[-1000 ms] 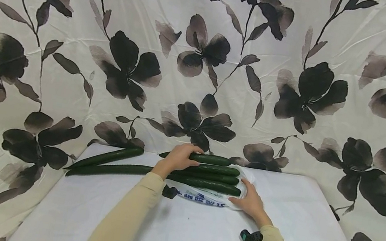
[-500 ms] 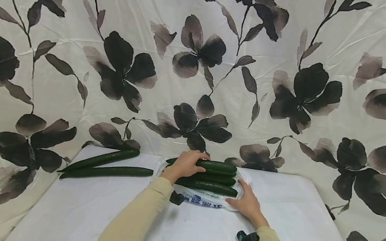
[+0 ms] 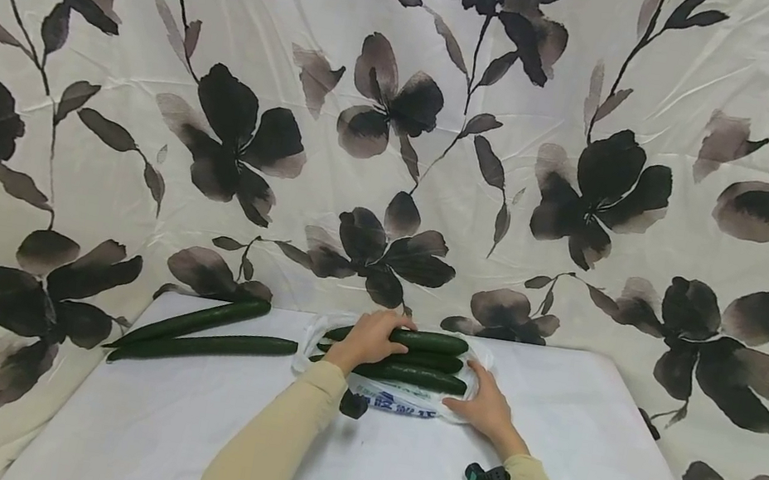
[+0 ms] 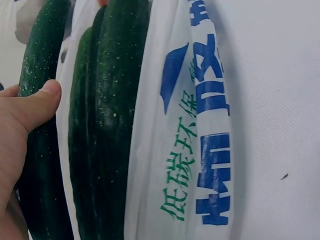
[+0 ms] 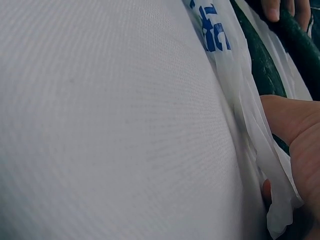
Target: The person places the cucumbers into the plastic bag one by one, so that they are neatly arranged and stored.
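Note:
In the head view my left hand (image 3: 372,340) grips the farthest cucumber (image 3: 432,343) over a white plastic bag (image 3: 397,401) with blue and green print. The left wrist view shows the thumb (image 4: 47,102) curled over that cucumber (image 4: 42,150). Closer to me, more cucumbers (image 4: 112,115) lie side by side in the bag. At the bag's right end my right hand (image 3: 489,403) holds its edge. From the right wrist, its thumb (image 5: 287,115) shows inside the plastic and a fingertip outside; the other fingers are mostly hidden.
Two long cucumbers (image 3: 201,347) lie to the left of the bag, their far-left tips close together. All rests on a white-covered table (image 3: 407,479), with a floral cloth (image 3: 363,186) hanging behind its back edge. A small black camera sits on each wrist.
My left hand has brought the cucumber from behind the bag forward and down over it, shifting slightly right. The right hand stays at the bag's right end. The camera view has shifted slightly.

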`<move>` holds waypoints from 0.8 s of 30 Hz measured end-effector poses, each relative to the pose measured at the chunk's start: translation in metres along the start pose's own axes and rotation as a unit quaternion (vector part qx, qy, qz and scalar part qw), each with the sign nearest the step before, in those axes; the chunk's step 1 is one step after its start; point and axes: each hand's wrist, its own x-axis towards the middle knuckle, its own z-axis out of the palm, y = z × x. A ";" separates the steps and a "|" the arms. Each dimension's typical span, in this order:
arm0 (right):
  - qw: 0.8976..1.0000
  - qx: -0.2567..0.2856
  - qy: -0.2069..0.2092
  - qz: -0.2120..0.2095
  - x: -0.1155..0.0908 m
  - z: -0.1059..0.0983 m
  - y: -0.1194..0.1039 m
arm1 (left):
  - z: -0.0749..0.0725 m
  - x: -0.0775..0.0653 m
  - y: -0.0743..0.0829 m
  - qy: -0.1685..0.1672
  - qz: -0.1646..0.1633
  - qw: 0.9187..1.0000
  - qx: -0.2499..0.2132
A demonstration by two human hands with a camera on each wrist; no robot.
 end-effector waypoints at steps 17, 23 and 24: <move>1.000 0.003 0.009 0.007 0.001 0.004 0.003 | 0.010 -0.002 -0.010 -0.007 -0.026 1.000 -0.001; 1.000 0.005 0.008 0.010 -0.001 0.003 0.003 | 0.015 -0.003 -0.015 -0.013 -0.025 1.000 -0.006; 1.000 0.005 0.008 0.010 -0.001 0.002 0.003 | 0.015 -0.003 -0.015 -0.013 -0.025 1.000 -0.006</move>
